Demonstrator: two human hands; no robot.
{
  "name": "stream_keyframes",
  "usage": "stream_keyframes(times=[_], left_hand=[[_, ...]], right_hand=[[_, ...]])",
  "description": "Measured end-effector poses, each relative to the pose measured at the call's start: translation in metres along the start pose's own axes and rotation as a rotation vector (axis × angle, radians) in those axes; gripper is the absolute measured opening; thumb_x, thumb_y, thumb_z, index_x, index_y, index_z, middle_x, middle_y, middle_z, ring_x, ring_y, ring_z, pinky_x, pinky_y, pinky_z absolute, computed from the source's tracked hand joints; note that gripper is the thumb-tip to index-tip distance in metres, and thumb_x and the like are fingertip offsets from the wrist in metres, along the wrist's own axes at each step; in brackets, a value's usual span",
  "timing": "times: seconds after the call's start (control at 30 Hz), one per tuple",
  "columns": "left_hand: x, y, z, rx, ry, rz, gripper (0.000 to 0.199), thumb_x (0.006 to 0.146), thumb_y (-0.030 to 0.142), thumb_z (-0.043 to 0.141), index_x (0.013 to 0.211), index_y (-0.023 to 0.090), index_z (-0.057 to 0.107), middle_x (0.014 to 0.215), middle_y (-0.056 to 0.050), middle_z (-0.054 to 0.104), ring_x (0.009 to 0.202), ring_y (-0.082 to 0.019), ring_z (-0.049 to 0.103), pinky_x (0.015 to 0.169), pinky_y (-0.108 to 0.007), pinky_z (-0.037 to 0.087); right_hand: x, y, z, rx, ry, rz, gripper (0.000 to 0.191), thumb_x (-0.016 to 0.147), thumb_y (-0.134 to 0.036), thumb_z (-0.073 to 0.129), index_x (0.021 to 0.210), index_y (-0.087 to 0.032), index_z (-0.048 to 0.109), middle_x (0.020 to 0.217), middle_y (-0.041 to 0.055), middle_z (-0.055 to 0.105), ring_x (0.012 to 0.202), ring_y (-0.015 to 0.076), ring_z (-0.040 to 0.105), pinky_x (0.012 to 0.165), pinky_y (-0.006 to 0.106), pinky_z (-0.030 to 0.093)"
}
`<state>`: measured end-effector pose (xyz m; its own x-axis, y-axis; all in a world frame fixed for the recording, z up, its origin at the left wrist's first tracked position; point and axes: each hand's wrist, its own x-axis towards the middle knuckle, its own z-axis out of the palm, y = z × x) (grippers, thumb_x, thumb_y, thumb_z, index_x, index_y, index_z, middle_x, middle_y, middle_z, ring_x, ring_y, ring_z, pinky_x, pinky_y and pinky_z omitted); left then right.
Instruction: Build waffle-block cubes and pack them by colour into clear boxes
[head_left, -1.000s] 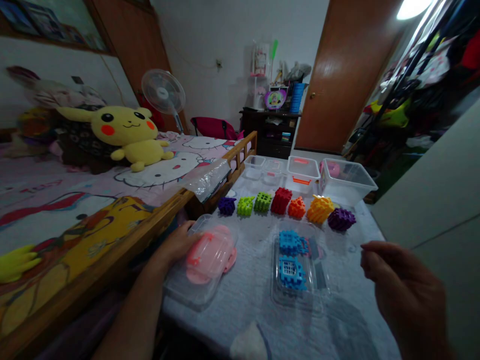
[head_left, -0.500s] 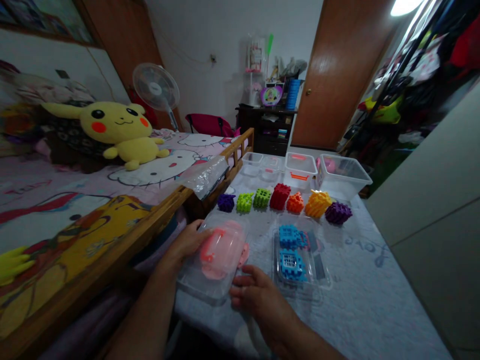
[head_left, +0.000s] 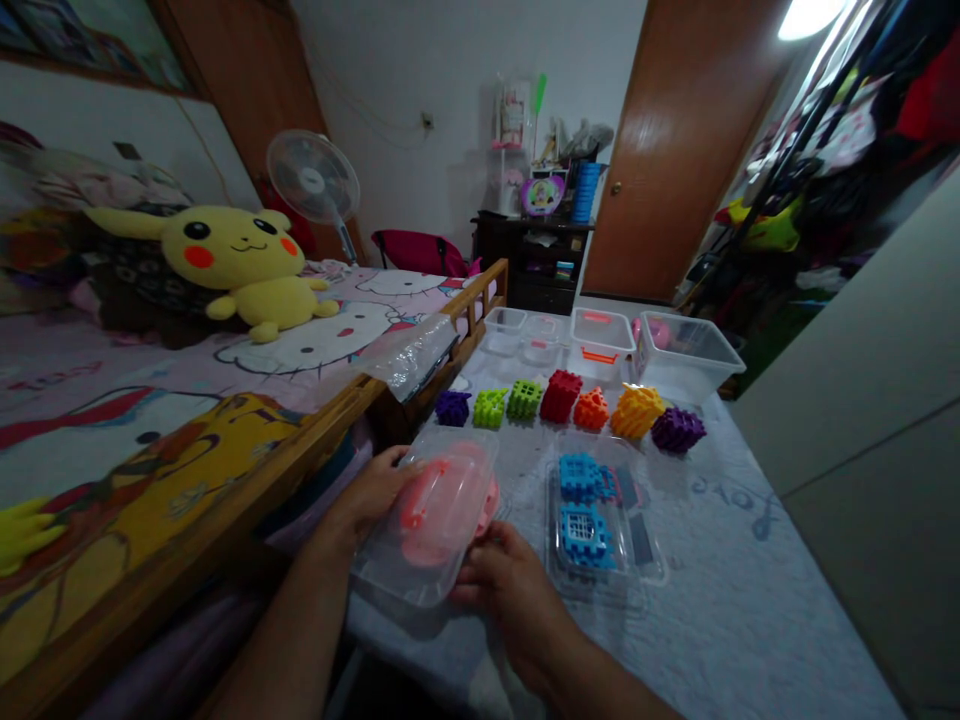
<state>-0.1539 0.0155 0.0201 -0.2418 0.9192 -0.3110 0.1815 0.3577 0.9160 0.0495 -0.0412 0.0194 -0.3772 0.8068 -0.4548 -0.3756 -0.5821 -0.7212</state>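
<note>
A translucent plastic box [head_left: 429, 520] stands tilted near the table's front left, with pink pieces showing through it. My left hand [head_left: 379, 490] grips its left side. At its lower right edge is my right hand [head_left: 499, 575], fingers curled in against the box beside a pink piece [head_left: 489, 503]; the fingertips are partly hidden. To the right, a clear container [head_left: 626, 570] bears blue interlocking pieces [head_left: 583, 530]. Behind them is a row of coloured blocks: dark purple [head_left: 452, 406], green [head_left: 523, 399], red [head_left: 560, 396], orange [head_left: 591, 408], yellow [head_left: 636, 410] and purple [head_left: 678, 428].
Clear bins [head_left: 694, 350] line the table's far end, one with orange handles [head_left: 598, 355]. A wooden bed rail [head_left: 315, 435] runs along the left side, with a yellow plush toy [head_left: 255, 265] on the bed. A pale cabinet [head_left: 862, 400] stands right.
My right hand has moved up and left against the box's lower right edge, its fingers curling in. The box's right side looks slightly raised.
</note>
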Motion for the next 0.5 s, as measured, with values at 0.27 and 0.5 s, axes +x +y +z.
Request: stream_keyframes(times=[0.27,0.5], left_hand=[[-0.001,0.002,-0.007,-0.058,-0.021,0.029,0.053,0.068,0.051,0.073,0.105,0.015,0.061,0.097,-0.006,0.071,0.077,-0.019,0.067,0.064,-0.026,0.053],[0.005,-0.005,-0.025,-0.092,0.079,-0.025,0.05,0.064,0.046,0.076,0.101,0.016,0.06,0.085,-0.004,0.071,0.066,-0.017,0.065,0.059,-0.027,0.053]], right_hand=[[0.009,0.0,-0.002,-0.184,-0.013,-0.165,0.028,0.074,-0.033,0.064,0.093,-0.018,0.05,0.067,-0.0048,0.058,0.051,0.0102,0.057,0.038,0.018,0.043],[-0.025,-0.027,-0.017,-0.348,0.046,-0.188,0.032,0.078,-0.036,0.059,0.103,-0.021,0.043,0.064,-0.0103,0.047,0.039,0.0071,0.049,0.033,0.017,0.039]])
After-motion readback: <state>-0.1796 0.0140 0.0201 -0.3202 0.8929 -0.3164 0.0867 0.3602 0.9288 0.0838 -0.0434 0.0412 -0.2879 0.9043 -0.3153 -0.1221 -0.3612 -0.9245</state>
